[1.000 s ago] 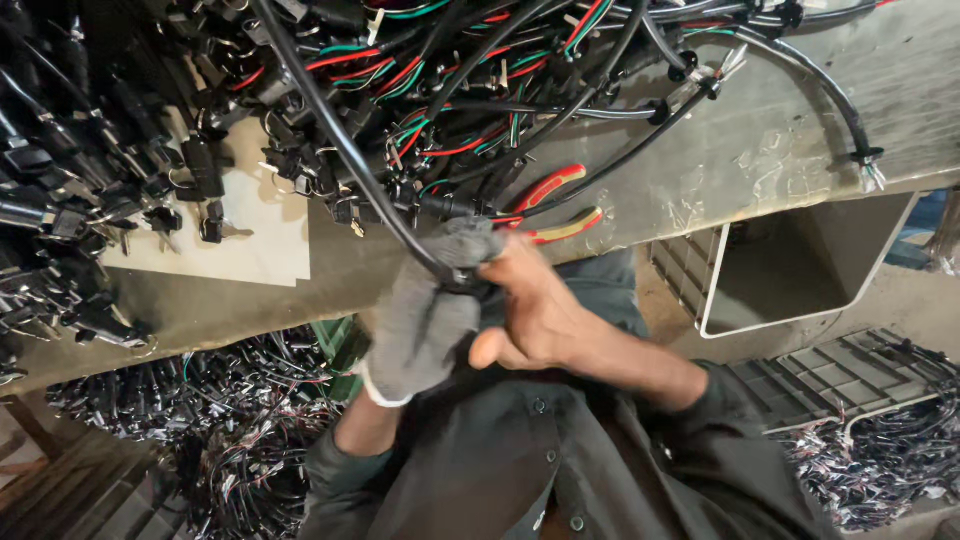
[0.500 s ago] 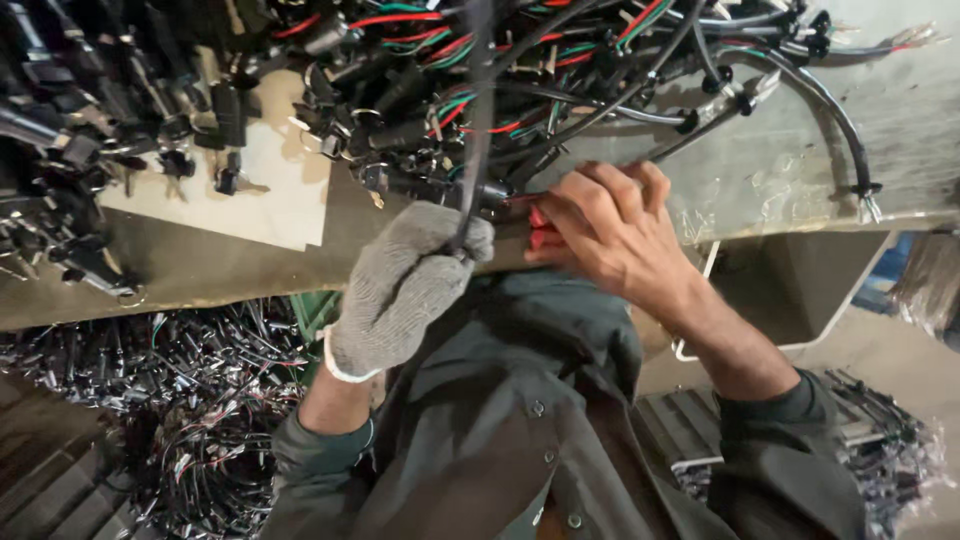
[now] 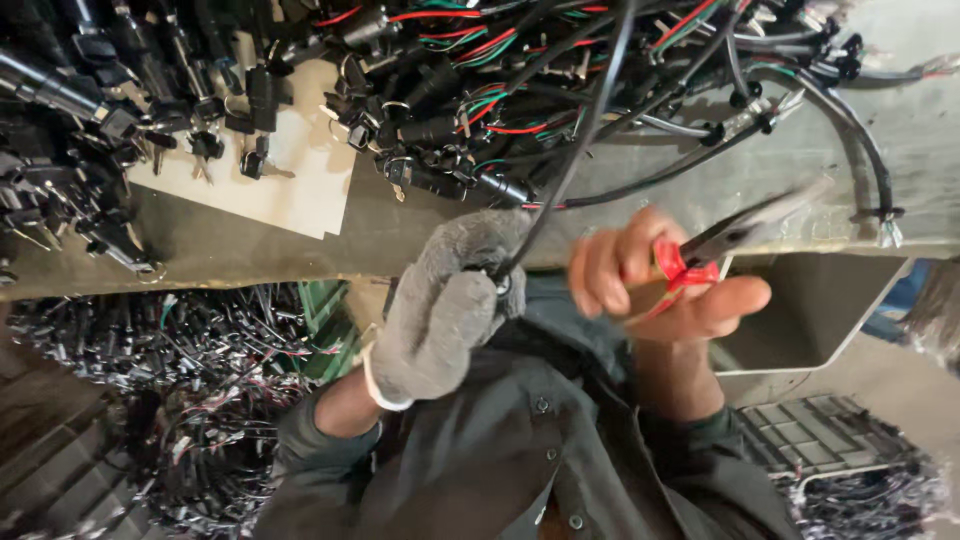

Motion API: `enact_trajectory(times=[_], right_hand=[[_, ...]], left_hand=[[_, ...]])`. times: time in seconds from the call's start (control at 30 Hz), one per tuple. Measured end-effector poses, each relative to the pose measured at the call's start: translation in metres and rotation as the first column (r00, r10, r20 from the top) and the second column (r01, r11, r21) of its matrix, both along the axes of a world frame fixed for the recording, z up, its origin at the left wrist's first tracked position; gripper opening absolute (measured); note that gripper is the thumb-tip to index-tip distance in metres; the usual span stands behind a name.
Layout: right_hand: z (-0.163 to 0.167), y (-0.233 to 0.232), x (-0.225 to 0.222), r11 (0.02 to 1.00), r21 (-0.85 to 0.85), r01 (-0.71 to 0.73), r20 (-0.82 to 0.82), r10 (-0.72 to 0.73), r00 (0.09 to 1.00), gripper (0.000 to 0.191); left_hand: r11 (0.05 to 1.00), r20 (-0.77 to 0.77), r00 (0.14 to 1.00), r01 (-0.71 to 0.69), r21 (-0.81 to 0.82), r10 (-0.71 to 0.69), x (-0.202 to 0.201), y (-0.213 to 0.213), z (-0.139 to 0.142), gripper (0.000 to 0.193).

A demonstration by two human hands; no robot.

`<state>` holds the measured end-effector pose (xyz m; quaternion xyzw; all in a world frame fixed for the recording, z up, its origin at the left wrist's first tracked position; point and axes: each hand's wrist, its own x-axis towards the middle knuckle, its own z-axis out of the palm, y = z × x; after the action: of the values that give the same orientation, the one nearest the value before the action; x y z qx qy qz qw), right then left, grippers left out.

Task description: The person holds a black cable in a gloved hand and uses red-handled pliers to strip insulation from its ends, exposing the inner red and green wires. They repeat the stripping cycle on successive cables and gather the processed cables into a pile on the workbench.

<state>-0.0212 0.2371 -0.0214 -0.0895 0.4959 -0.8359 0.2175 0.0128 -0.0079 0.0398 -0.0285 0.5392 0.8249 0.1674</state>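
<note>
My left hand (image 3: 450, 300), in a grey knit glove, is closed around a black cable (image 3: 575, 150) that runs up into a tangle of wire harnesses (image 3: 480, 90) on the grey workbench (image 3: 250, 250). To its right, my bare right hand (image 3: 660, 285) holds red-handled pliers (image 3: 740, 235). Their blurred jaws point up and to the right, away from the cable. The two hands are a short way apart, just in front of the bench's near edge.
A white sheet (image 3: 290, 170) lies on the bench under black connectors and keys. Below the bench are a heap of dark harnesses (image 3: 170, 380), a green crate (image 3: 325, 320), a grey metal box frame (image 3: 830, 310) and a grate (image 3: 810, 435).
My right hand has come off the cable and moved right with the pliers, now lifted clear. My left hand keeps its grip on the black cable.
</note>
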Motion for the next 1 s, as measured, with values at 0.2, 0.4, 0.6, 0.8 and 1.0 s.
enact_trajectory(times=[0.2, 0.4, 0.6, 0.8, 1.0], right_hand=[[0.036, -0.033, -0.007, 0.764, 0.634, 0.119, -0.260, 0.066, 0.963, 0.035], [0.050, -0.039, -0.036, 0.482, 0.686, 0.544, -0.722, 0.363, 0.589, 0.036], [0.025, -0.031, -0.046, 0.383, 0.795, 0.470, -0.606, 0.501, 0.617, 0.049], [0.025, -0.024, -0.041, 0.535, 0.740, 0.408, -0.651, 0.418, 0.633, 0.031], [0.023, -0.030, -0.031, 0.473, 0.758, 0.449, -0.632, 0.362, 0.686, 0.028]], left_hand=[[0.989, -0.214, 0.977, -0.024, -0.143, -0.007, 0.007, 0.006, 0.016, 0.047], [0.987, -0.162, 0.986, 0.019, -0.159, -0.045, 0.000, 0.008, 0.022, 0.057], [0.960, -0.014, 0.963, 0.268, -0.080, -0.270, -0.019, -0.005, 0.028, 0.068], [0.850, -0.362, 0.901, 0.014, -0.526, -0.238, -0.014, -0.001, 0.005, 0.078], [0.662, -0.513, 0.822, -0.244, -0.709, -0.247, 0.000, 0.015, -0.021, 0.082]])
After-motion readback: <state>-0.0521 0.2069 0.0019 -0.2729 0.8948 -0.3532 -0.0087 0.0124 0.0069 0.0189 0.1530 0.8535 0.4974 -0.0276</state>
